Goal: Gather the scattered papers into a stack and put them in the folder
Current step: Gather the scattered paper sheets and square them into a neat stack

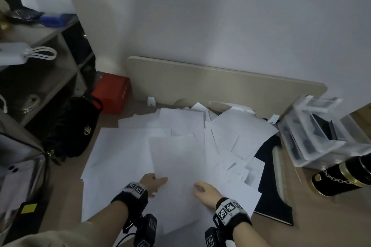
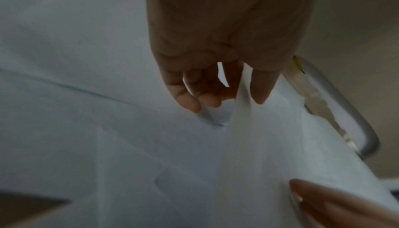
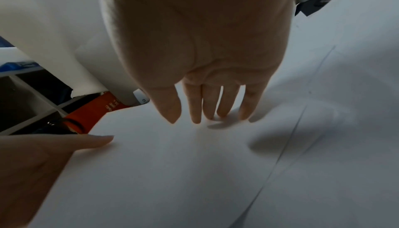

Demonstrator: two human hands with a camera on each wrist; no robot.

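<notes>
Loose white papers (image 1: pixel 180 146) are lying fanned across the floor, the dark folder (image 1: pixel 271 186) partly buried at 3 o'clock. 1 sheet edge is being pinched by the left hand (image 1: pixel 154 181); the right hand (image 1: pixel 206 191) is being pressed flat, fingers straight. The sheets are judged light, limp and slippery, best taken by their edges.

right hand (image 3: pixel 200 47) — straight fingers (image 3: pixel 224 101), on papers (image 3: pixel 194 172)

Papers (image 1: pixel 180 146) spread mid-table, partly over the folder (image 1: pixel 269 190) at right; bag (image 1: pixel 74 126) to their left.
</notes>
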